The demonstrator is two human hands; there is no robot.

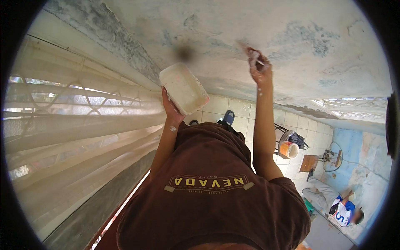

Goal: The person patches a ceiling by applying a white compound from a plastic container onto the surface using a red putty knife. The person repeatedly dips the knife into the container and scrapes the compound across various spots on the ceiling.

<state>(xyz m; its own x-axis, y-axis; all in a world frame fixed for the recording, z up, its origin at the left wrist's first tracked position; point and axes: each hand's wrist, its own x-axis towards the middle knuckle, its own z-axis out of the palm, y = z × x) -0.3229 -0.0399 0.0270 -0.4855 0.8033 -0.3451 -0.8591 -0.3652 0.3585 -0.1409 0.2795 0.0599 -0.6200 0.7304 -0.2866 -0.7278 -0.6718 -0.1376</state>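
Observation:
My left hand [171, 107] grips the near side of a white rectangular plastic tub [184, 89], its shallow inside turned up and its rim smeared with pale residue. Up against the wall [225, 25], my right hand [260, 68] is closed around a slim tool [260, 62] with a pale end. Motion blurs the tool's far end, so I cannot tell its kind. White splashes mark my right fingers and wrist. The wall surface has patchy grey and bluish areas among whitish coating.
Sheer curtains [83, 112] hang over a grilled window on the left. Lower right, an orange-and-white bucket [288, 149] and a black bag [296, 139] sit on a stool. A person [339, 210] sits farther right near a blue wall [348, 146]. Pale tiles [241, 109] cover the floor.

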